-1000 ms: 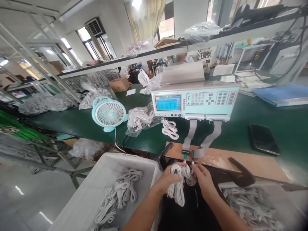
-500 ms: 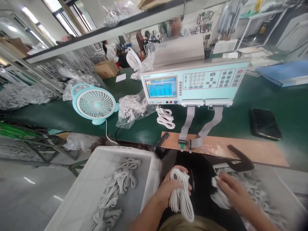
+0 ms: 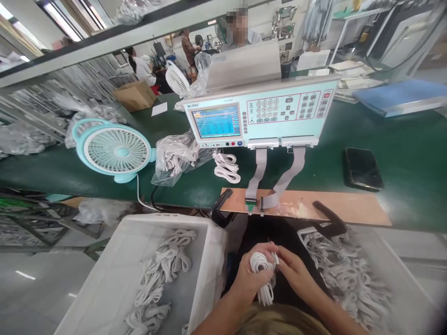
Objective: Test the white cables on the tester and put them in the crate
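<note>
In my left hand [image 3: 252, 274], closed around it near my lap, is a coiled bundle of white cable [image 3: 266, 294], its loops showing above and below the thumb. My right hand [image 3: 292, 267] meets it from the right, the fingertips pinched on a small white cable end [image 3: 275, 258] beside the coil. Part of the coil is hidden behind my left fingers. Ahead of both hands, two grey ribbon cables [image 3: 289, 179] run from the tester [image 3: 260, 116] down to small connectors [image 3: 250, 204] at the edge of a wooden board [image 3: 300, 204].
A white bin [image 3: 204, 260] with several cable bundles stands at left; another bin [image 3: 391, 265] full of bundles is at right. Black clamps [image 3: 220, 208] hold the board. A fan [image 3: 118, 151], a bagged bundle [image 3: 174, 160], a loose coil [image 3: 226, 167] and a phone [image 3: 363, 168] lie on the green bench.
My right hand has moved left from above the right bin to my left hand. The coil in my left hand has turned and sits more upright. The view has shifted right.
</note>
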